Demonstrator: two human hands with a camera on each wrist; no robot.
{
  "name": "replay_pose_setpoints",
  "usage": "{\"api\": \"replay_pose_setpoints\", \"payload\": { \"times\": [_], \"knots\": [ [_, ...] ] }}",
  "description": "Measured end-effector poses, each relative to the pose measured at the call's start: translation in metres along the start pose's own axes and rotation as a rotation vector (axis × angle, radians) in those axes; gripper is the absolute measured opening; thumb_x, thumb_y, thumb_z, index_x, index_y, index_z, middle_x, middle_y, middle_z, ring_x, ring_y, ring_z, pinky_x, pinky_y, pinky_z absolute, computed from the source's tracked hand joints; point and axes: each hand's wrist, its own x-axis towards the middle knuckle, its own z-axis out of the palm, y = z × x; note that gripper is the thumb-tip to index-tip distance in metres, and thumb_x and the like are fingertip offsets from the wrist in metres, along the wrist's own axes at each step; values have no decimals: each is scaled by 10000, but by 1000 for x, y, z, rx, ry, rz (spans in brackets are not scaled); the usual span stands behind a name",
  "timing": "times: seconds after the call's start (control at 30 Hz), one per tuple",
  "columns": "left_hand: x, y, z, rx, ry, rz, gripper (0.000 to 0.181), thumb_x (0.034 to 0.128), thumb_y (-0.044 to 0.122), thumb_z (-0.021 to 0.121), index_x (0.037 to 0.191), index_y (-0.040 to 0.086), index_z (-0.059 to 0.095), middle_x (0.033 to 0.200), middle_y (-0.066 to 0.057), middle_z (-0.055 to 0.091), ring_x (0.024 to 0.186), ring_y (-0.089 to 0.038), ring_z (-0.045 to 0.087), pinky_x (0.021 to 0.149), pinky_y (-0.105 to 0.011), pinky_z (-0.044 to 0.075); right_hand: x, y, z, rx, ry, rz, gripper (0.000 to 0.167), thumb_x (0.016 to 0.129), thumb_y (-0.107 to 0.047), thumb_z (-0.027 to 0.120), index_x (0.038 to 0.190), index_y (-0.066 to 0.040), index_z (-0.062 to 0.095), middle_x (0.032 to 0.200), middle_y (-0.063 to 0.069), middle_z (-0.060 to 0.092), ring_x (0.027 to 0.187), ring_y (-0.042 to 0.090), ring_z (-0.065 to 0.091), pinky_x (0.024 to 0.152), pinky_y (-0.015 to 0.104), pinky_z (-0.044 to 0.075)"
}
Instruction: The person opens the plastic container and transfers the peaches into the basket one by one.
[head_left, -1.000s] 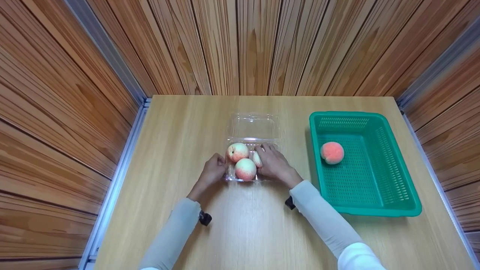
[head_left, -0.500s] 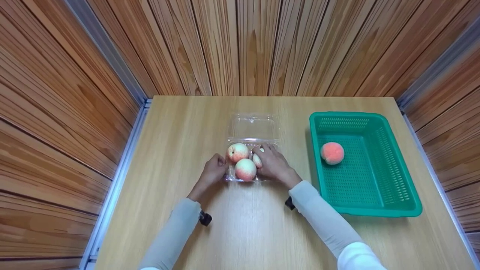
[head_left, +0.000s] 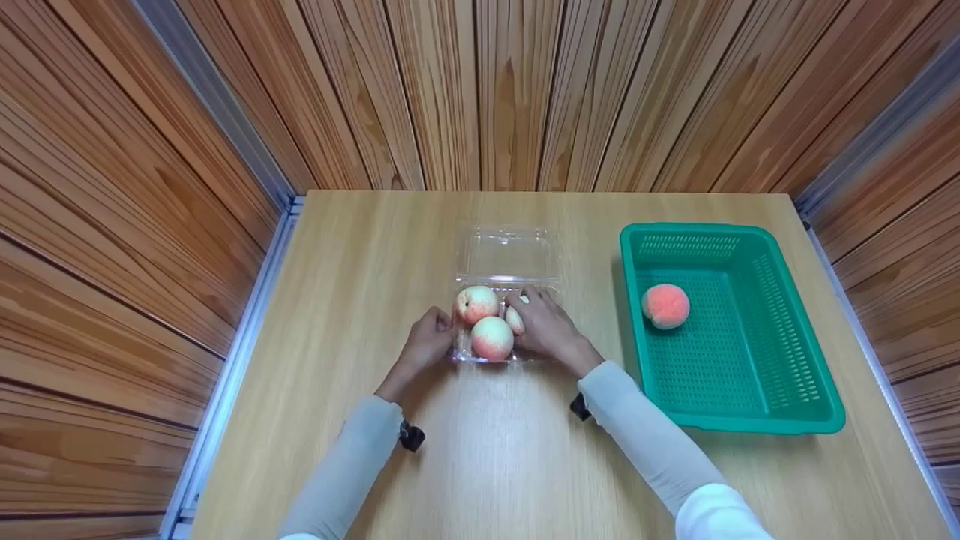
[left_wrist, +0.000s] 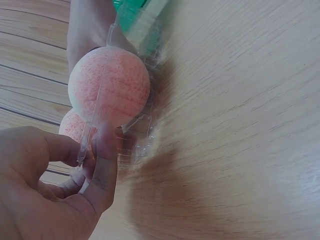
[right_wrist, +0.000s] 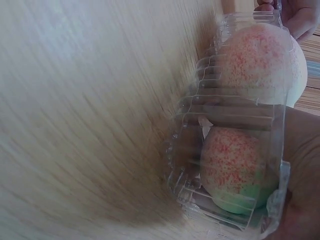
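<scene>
A clear plastic clamshell box [head_left: 508, 256] lies in the middle of the table with its lid laid back. Two pale peaches with a red blush, a rear peach [head_left: 477, 304] and a front peach [head_left: 492, 341], sit in its left part. My left hand [head_left: 429, 337] pinches the box's left rim between thumb and fingers, as the left wrist view confirms. At the right side my right hand [head_left: 549, 328] holds a third peach [right_wrist: 232, 167] down inside the box. Most of that peach is hidden by the hand in the head view.
A green plastic basket [head_left: 831, 409] stands to the right of the box, with one pinkish-orange peach [head_left: 665, 306] near its left wall. Wood-panelled walls [head_left: 517, 97] close off the table's back and sides.
Between the first and second frames the right fingers shift slightly on the third peach, showing a bit more of it. Otherwise both hands, the box and the other peaches stay put.
</scene>
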Motion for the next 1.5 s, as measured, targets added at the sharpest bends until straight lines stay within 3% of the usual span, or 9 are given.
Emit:
{"api": "replay_pose_setpoints", "payload": {
  "times": [0.27, 0.77, 0.93, 1.5],
  "knots": [
    [0, 1, 1, 18, -17, -46, 158, 1042, 173, 645, 1068, 44, 558, 906, -55, 549, 784, -184, 546, 633, -250, 448, -2, 0, 1, 17, -2, 7, 627, 895, -289, 868, 1436, -126, 595, 1397, 201, 545, 1351, 431, 523, 1109, 611, 502],
    [2, 0, -1, 34, 3, 34, 152, 1009, 137, 652, 1028, 9, 574, 790, 2, 511, 678, -142, 512, 574, -234, 405, -1, 2, 2, 42, 32, -29, 626, 866, -301, 892, 1396, -117, 614, 1360, 217, 557, 1329, 467, 528, 1094, 627, 491],
    [2, 3, -1, 44, 11, 37, 158, 1011, 140, 654, 1018, 1, 579, 774, 21, 505, 659, -127, 512, 566, -222, 396, 0, 3, 2, 18, 59, -50, 615, 837, -298, 907, 1348, -105, 626, 1314, 230, 573, 1284, 483, 555, 1050, 632, 515],
    [1, 0, -1, 25, 10, 46, 194, 1023, 162, 658, 1012, -10, 569, 757, 17, 510, 629, -120, 516, 543, -214, 409, 0, 2, -4, 6, 34, -28, 625, 849, -294, 901, 1377, -122, 613, 1360, 217, 544, 1270, 459, 546, 1043, 615, 528]
  ]
}}
